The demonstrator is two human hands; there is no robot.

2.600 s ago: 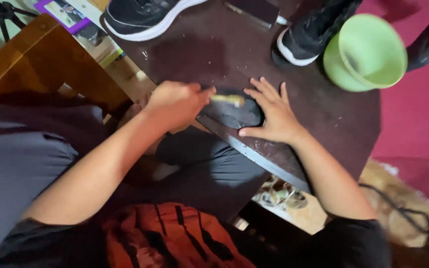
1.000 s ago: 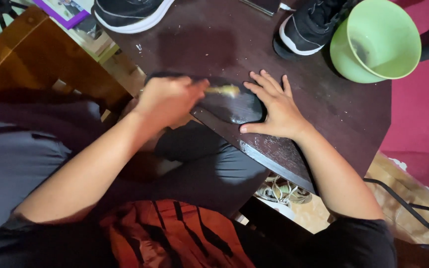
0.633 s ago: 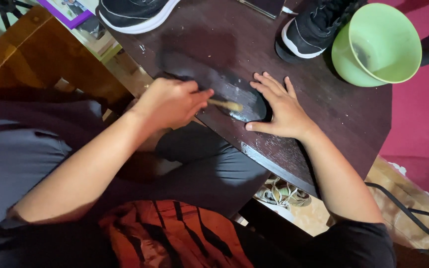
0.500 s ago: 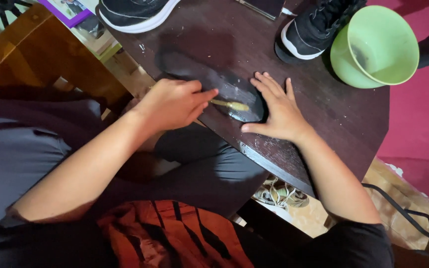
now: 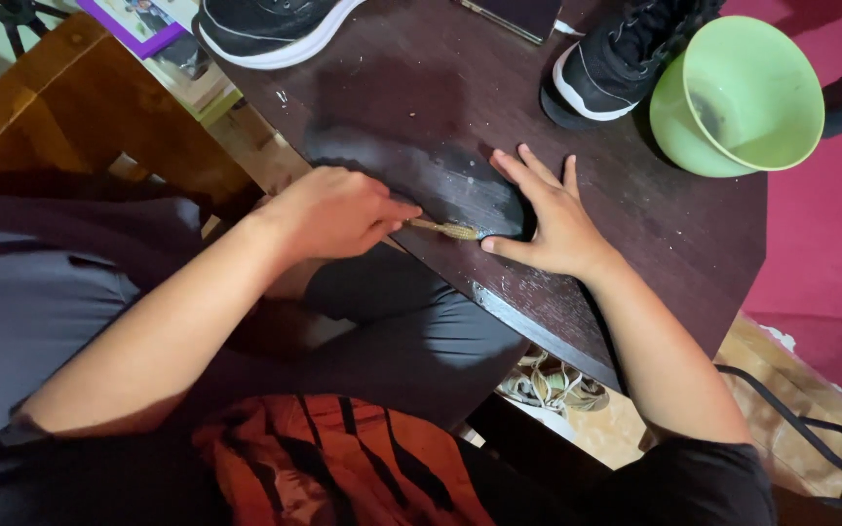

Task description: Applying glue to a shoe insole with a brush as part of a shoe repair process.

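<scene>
A dark shoe insole [image 5: 421, 175] lies flat near the front edge of the dark wooden table [image 5: 655, 253]. My left hand [image 5: 333, 209] is closed around a small brush [image 5: 445, 230], whose yellowish bristles rest on the insole's near end. My right hand [image 5: 553, 214] lies flat with fingers spread, pressing on the insole's right end and the table beside it.
A green plastic bowl [image 5: 738, 97] stands at the back right. One black sneaker with a white sole [image 5: 270, 29] sits at the back left, another [image 5: 616, 58] beside the bowl. A wooden chair [image 5: 80, 107] stands left of the table. Sandals [image 5: 553, 385] lie on the floor below.
My left hand has stroked the brush back and forth over the insole's near end. The camera view has shifted slightly. My right hand has stayed pressed on the insole.
</scene>
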